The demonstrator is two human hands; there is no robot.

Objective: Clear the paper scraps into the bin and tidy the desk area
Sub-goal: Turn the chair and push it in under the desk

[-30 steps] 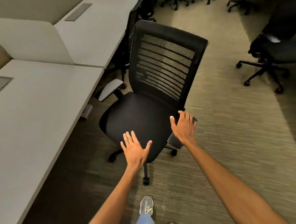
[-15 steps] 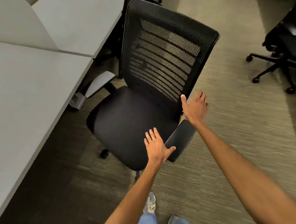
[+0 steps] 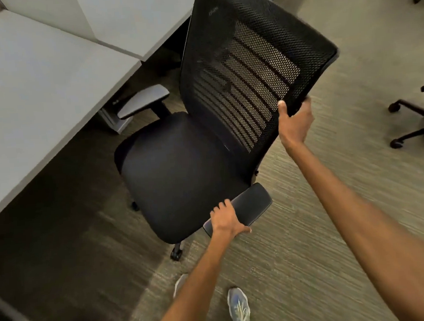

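Chair (image 3: 181, 167), centre frame beside the counter (image 3: 40, 91): rolling, stiff-framed, I judge moderately heavy. My right hand (image 3: 295, 123) clasps the mesh backrest edge, my left hand (image 3: 226, 221) wraps the near armrest (image 3: 248, 207); both sound holds.

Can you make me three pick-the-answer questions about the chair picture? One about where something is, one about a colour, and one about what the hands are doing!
1. Where is the right hand?
A. on the backrest edge
B. on the desk
C. on the floor

2. What colour is the seat?
A. red
B. black
C. white

3. What is the left hand doing?
A. hanging free
B. waving
C. gripping the armrest

Answers: 1 A, its fingers wrap the backrest's side. 2 B, the seat is black. 3 C, it closes over the armrest's front end.
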